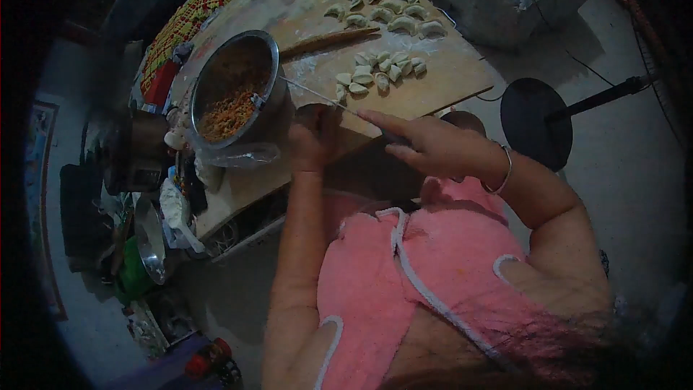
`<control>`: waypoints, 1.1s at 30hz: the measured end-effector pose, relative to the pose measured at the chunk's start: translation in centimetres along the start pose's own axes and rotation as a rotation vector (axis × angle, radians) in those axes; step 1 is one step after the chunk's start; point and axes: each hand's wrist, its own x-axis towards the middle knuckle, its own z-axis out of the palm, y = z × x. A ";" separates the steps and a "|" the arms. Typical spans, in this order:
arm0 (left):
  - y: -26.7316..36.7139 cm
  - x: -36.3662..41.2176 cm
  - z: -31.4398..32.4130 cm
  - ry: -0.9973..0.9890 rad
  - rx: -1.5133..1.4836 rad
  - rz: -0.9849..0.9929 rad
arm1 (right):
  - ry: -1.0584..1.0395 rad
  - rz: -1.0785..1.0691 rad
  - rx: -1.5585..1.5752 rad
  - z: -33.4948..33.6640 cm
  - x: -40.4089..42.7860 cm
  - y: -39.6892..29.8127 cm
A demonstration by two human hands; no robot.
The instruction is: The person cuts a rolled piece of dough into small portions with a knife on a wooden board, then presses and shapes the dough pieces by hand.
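My right hand [441, 143] grips the dark handle of a long, thin metal utensil [319, 96]. Its far end reaches the bowl's rim; whether it is a knife or a spoon I cannot tell. My left hand [314, 132] is close to the board's near edge, under the utensil, with its fingers in shadow and its contents unclear. Left of it stands a deep metal bowl [275, 59] holding an orange-brown minced filling [230, 111]. Small cut dough pieces [383, 67] lie on the floured wooden board [449, 78], beyond my hands. Several folded dumplings [401, 24] are set out near its far corner.
A wooden rolling pin [330, 42] lies between bowl and dumplings. A clear plastic bag [238, 156] hangs by the bowl. At left are a dark pot-like appliance [138, 151] and a metal basin [150, 241]. A round black stand base [536, 122] rests on the floor at right.
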 end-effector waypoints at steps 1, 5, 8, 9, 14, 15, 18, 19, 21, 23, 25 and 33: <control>-0.1 0.1 0.1 0.079 0.094 0.104 | -0.001 0.000 0.000 -0.1 -0.3 -0.1; -0.7 0.1 0.4 0.062 0.113 0.100 | -0.088 0.042 -0.113 -0.6 -1.1 -1.2; -0.4 0.3 0.4 0.074 0.111 0.149 | -0.096 0.021 -0.131 -0.3 -1.3 -1.0; -0.3 0.3 0.5 0.088 0.146 0.147 | -0.081 -0.013 -0.131 -0.1 -1.3 -0.8; -1.2 0.2 0.6 0.080 0.163 0.147 | -0.147 0.064 -0.131 -1.0 -1.4 -2.2; -1.1 0.2 0.5 0.051 0.136 0.122 | -0.186 0.107 -0.124 -1.4 -1.5 -2.6; -1.5 0.3 0.7 0.013 0.117 0.074 | -0.093 -0.021 -0.101 -0.4 -1.3 -0.6; -1.7 0.2 0.7 0.005 0.126 0.051 | -0.094 -0.022 -0.101 -0.2 -1.1 -0.3; -1.7 0.2 0.7 -0.007 0.114 0.020 | -0.097 -0.046 -0.033 -0.2 -0.8 0.2; -1.5 0.2 0.7 -0.021 0.100 -0.009 | -0.122 -0.006 0.000 -0.5 -0.3 0.2; -1.4 0.2 0.7 -0.018 0.140 0.024 | -0.147 0.032 0.032 -0.8 0.2 0.0; -2.4 0.0 0.9 -0.085 0.173 -0.036 | -0.239 0.204 0.165 -1.5 2.9 -1.1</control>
